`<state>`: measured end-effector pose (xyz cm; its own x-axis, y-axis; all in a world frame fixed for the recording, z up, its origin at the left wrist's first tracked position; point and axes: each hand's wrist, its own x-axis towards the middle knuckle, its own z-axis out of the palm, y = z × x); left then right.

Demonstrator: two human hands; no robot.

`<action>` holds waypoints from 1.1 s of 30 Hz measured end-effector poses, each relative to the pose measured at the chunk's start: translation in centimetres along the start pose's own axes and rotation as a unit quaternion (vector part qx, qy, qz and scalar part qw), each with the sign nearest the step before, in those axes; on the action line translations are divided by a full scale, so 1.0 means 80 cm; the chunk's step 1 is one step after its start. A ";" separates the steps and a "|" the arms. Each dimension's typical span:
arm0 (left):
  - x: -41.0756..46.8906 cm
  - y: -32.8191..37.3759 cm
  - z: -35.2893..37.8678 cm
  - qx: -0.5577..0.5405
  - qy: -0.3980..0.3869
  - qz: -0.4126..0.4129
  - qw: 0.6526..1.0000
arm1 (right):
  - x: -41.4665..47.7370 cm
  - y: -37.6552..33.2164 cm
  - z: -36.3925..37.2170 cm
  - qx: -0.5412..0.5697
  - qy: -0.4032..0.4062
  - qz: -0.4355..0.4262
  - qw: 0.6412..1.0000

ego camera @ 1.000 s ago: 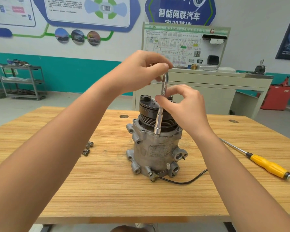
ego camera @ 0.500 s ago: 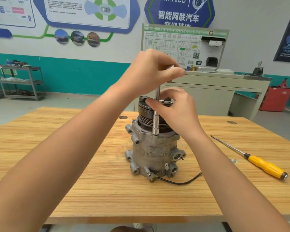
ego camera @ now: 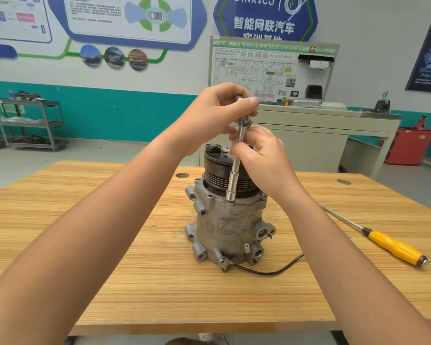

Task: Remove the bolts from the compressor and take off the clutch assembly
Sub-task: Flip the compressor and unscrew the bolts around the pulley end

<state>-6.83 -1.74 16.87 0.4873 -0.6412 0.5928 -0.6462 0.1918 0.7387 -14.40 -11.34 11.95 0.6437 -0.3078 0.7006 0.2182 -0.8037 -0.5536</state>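
Left hand point(ego camera: 217, 115) gripping socket wrench point(ego camera: 235, 165) top, right hand point(ego camera: 261, 160) pinching its shaft, above compressor point(ego camera: 229, 225)

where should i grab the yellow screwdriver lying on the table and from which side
Grip the thick yellow handle of the screwdriver, coming from above on the right. It lies flat on the table, handle toward the near right edge, thin shaft pointing away toward the compressor.

The left hand point(ego camera: 217, 115), forearm from 8 o'clock, grips the wrench point(ego camera: 234, 175) top; the right hand point(ego camera: 264, 160), at 4 o'clock of it, forearm from 5 o'clock, pinches the shaft.
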 end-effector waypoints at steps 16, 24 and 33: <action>-0.014 0.016 -0.009 0.004 -0.104 0.019 0.994 | -0.004 0.000 0.006 -0.023 0.055 -0.032 0.998; 0.000 0.019 0.010 0.113 0.020 0.057 0.992 | -0.010 -0.007 0.005 -0.025 0.054 -0.004 0.998; 0.007 0.010 0.004 -0.099 0.017 -0.080 0.992 | -0.002 0.003 -0.005 0.028 -0.002 -0.012 1.000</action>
<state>-7.26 -2.23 17.69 0.5952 -0.6510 0.4711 -0.4333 0.2337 0.8704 -14.72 -11.66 11.93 0.6404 -0.2873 0.7122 0.2743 -0.7807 -0.5615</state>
